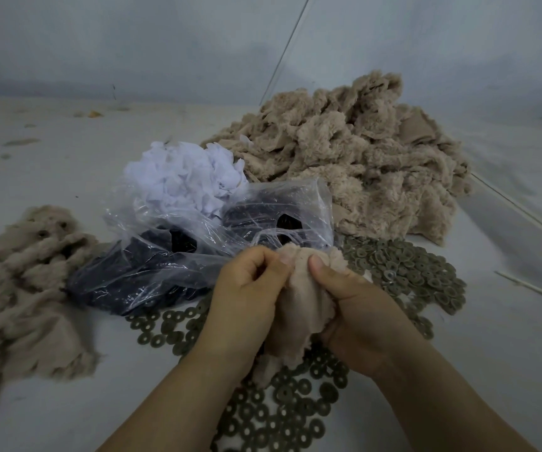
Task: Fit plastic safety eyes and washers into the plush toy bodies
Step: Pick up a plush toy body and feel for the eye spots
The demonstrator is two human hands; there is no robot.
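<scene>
Both forearms ran out of the bottom edge. The fingers of the left hand (250, 282) and right hand (351, 298) curled into the plush body (291, 308), so whatever lay inside its folds was hidden. The dark contents of the plastic bag (198, 243) were too blurred behind the crinkled film to make out singly. The smaller plush heap (25, 288) was smeared and cut by the left edge. Washers (282, 415) ran under the wrists and off the bottom.

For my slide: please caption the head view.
Both hands, left and right, hold a plush body above scattered washers.
</scene>
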